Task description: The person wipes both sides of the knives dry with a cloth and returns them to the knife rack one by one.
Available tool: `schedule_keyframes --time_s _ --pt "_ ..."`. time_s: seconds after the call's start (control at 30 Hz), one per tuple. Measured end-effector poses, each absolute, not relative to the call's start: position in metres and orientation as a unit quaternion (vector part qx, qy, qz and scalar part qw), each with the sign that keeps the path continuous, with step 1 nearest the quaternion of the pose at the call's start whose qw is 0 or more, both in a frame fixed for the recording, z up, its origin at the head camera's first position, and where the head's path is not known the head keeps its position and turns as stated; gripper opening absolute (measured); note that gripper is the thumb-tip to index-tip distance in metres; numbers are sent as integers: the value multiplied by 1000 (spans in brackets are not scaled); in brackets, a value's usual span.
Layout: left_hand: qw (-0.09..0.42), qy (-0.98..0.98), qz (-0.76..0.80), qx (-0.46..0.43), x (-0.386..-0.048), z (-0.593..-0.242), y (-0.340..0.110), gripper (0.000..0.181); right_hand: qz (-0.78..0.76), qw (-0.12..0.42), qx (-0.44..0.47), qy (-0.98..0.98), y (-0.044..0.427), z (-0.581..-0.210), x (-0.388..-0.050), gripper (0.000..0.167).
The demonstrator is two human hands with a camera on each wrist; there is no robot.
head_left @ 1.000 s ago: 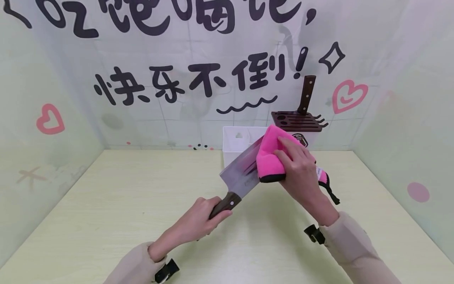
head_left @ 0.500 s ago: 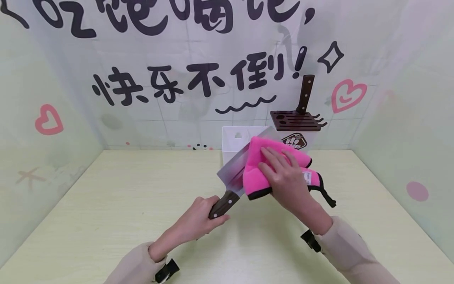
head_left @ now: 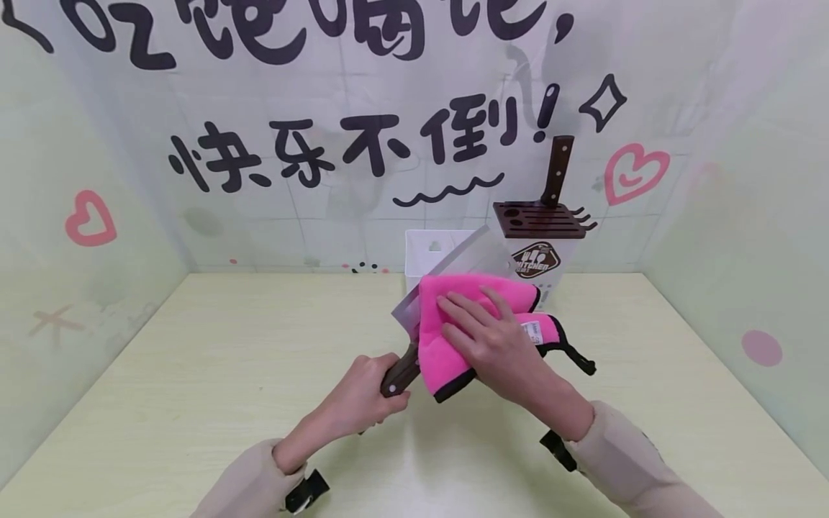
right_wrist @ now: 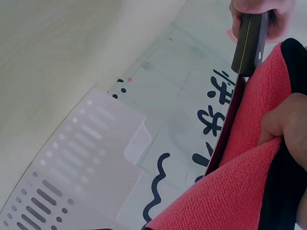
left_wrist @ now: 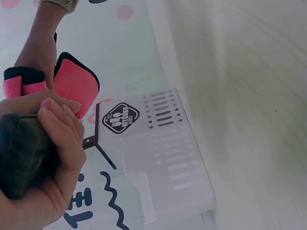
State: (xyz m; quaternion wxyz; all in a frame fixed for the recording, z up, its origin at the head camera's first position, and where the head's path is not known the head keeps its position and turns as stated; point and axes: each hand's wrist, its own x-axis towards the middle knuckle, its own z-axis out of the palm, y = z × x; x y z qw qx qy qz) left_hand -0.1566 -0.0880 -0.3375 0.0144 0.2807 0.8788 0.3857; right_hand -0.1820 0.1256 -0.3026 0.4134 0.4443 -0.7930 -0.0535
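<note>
In the head view my left hand [head_left: 359, 399] grips the dark wooden handle of a cleaver [head_left: 406, 316]. Its wide blade slants up to the right above the table. Across the blade lies a pink cloth [head_left: 443, 360] with black edging, a white tag and a black loop. My right hand [head_left: 499, 352] holds this cloth against the metal, fingers spread over the top and the thumb pushed into a fold in the right wrist view. Much of the blade is covered by the cloth. In the left wrist view curled fingers [left_wrist: 64, 139] wrap around the handle end.
Against the back wall stands a white slotted knife rack [head_left: 547, 284] with a brown top [head_left: 540, 223]. Another wooden handle [head_left: 558, 169] sticks up from it. Its open white section [head_left: 421, 252] is partly behind the cleaver. Pale table [head_left: 194, 388] lies below; printed walls enclose three sides.
My right hand has slid the cloth down and left along the blade toward the handle, baring the blade's upper end. My left hand and the cleaver have shifted only slightly.
</note>
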Motion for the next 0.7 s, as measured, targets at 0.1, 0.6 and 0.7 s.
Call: schedule_keyframes --time_s 0.1,0.6,0.7 --pt "11 875 394 279 -155 -340 -87 12 -63 405 457 -790 127 -303 -181 42" --pt "15 855 449 260 -147 -350 -80 18 -52 395 480 -782 139 -310 -179 47" --pt "8 847 461 264 -147 -353 -80 18 -45 408 473 -780 143 -311 -181 48"
